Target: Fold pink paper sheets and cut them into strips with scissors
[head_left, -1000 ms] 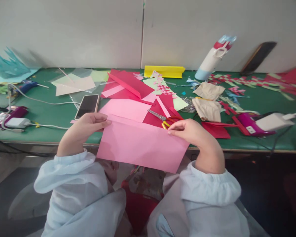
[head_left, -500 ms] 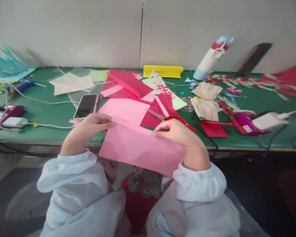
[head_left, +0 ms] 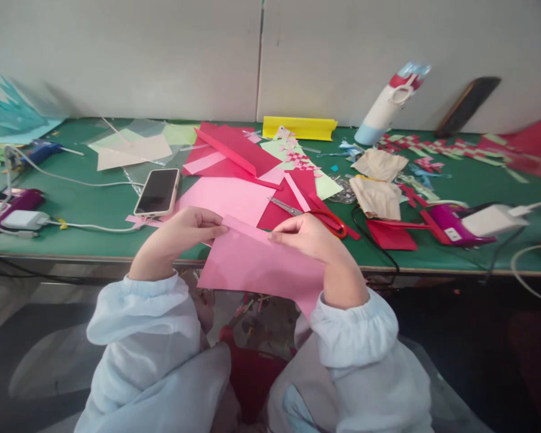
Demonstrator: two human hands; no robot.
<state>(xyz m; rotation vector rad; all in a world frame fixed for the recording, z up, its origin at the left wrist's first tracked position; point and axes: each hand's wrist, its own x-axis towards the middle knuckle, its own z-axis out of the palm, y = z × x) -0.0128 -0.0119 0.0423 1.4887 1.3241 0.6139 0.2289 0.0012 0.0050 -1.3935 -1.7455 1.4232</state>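
Note:
A sheet of pink paper [head_left: 256,264] hangs between my hands over the front edge of the table, with a narrow folded strip along its top. My left hand [head_left: 184,237] pinches that folded edge near its left end. Farther right, my right hand [head_left: 309,240] pinches the same fold, and its wrist covers part of the sheet's right side. Just behind my right hand lie scissors [head_left: 329,221] with red handles, on red paper [head_left: 297,180]. Another pink sheet [head_left: 234,195] lies flat beyond my hands.
A phone [head_left: 157,191] rests left of the pink sheet. Purple power strips with white chargers [head_left: 27,219] sit at both sides. A bottle [head_left: 385,108], yellow folded paper [head_left: 300,128], beige cloth-like pieces [head_left: 376,195] and woven paper strips [head_left: 451,150] lie toward the back and right.
Both hands have moved closer together along the fold, the left going right and the right going left. The pink sheet has shifted slightly upward and bends more.

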